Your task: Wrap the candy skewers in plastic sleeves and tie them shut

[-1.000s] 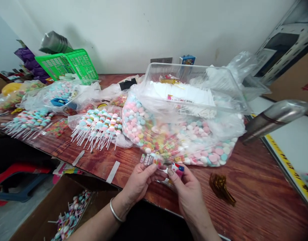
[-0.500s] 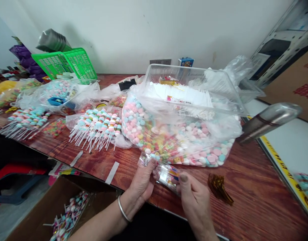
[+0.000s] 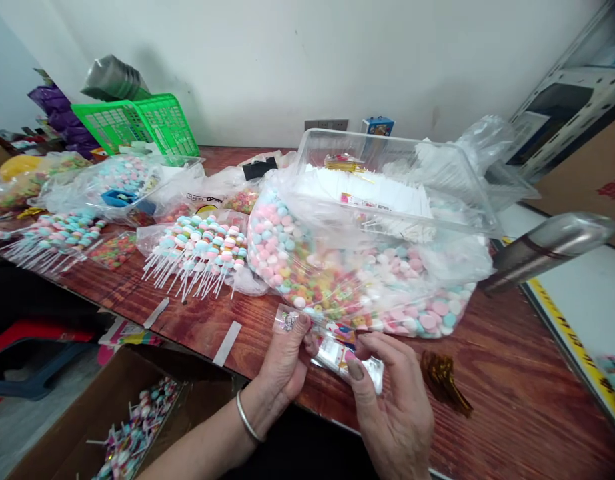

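My left hand [image 3: 285, 360] pinches the upper end of a small clear printed bag [image 3: 332, 347] at the table's front edge. My right hand [image 3: 392, 400] has thumb and fingers closed on the same bag's lower part, over a thin stack of similar clear bags lying on the wood. Just behind the hands lies a big clear sack of pastel candies [image 3: 347, 273]. A bundle of gold twist ties [image 3: 440, 380] lies to the right of my right hand.
A clear plastic bin [image 3: 387, 173] with white sticks sits behind the sack. Candy lollipops [image 3: 202, 250] lie in open bags at left. A green basket [image 3: 137, 127] stands at back left. A cardboard box [image 3: 112, 427] of wrapped lollipops sits below the table edge. A silver roll [image 3: 547, 250] is at right.
My right hand has turned palm-up and slid down the bag. The left hand keeps its pinch on the top end. The view shifted slightly.
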### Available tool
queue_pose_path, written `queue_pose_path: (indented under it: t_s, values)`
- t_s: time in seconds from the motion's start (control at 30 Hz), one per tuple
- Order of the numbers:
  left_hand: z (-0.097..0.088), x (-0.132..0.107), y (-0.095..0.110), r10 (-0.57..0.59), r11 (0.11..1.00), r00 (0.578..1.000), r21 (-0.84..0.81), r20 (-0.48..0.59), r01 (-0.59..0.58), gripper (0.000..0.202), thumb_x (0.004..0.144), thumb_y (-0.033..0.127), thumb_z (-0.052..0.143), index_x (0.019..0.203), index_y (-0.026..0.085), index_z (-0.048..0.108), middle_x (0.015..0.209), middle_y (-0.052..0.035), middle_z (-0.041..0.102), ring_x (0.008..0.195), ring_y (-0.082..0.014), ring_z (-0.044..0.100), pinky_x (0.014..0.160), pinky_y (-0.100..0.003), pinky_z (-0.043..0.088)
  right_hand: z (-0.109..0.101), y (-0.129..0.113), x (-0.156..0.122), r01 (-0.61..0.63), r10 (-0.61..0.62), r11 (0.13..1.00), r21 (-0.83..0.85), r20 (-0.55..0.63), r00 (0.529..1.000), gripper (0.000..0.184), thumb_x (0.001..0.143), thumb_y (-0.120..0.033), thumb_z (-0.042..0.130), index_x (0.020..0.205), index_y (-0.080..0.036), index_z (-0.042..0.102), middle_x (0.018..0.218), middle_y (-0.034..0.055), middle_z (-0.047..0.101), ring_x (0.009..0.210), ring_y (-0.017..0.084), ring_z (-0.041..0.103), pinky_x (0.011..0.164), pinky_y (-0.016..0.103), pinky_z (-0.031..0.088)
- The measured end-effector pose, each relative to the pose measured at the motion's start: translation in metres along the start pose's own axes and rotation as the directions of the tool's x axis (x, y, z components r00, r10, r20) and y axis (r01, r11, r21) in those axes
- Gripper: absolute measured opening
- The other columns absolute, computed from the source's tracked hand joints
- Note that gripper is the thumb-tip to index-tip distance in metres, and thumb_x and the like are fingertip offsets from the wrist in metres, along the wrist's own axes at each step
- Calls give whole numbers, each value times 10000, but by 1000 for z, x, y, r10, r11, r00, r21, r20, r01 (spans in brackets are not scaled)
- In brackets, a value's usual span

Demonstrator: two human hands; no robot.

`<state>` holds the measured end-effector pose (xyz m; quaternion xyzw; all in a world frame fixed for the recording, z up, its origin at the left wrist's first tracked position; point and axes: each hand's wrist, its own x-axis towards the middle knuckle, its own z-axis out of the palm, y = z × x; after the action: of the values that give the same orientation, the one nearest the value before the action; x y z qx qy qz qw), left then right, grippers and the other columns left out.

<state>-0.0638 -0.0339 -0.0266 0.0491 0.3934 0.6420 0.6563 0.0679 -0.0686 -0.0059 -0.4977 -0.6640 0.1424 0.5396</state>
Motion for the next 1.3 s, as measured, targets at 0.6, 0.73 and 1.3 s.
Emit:
queue_pose_path:
  t_s: [0.6,0.73,1.3]
  values:
    - [6,-9,1,33,989,960,132,280,-73,377,675,258,809,951,182,563,795,10,600,579,-66,506,485,-183,344,12,9,-4,-295,278,945,141,129,952,177,914,-292,546,1002,-216,680,1026,50,659,904,167,635,806,262,514]
    - [3,-8,7,-59,990,959,141,276,20,322,652,284,815,763,144,547,576,46,503,468,-46,423,444,-180,280,14,9,-3,-370,349,921,125,159,923,218,875,-367,582,950,-213,716,980,58,705,876,204,652,813,284,519]
    - [-85,17,143,342,888,931,-280,-128,-364,275,714,130,768,731,154,494,587,77,449,432,-2,385,376,-96,282,189,-48,67,-667,364,686,290,657,660,321,796,-441,605,987,-197,688,969,54,721,878,231,651,777,339,520]
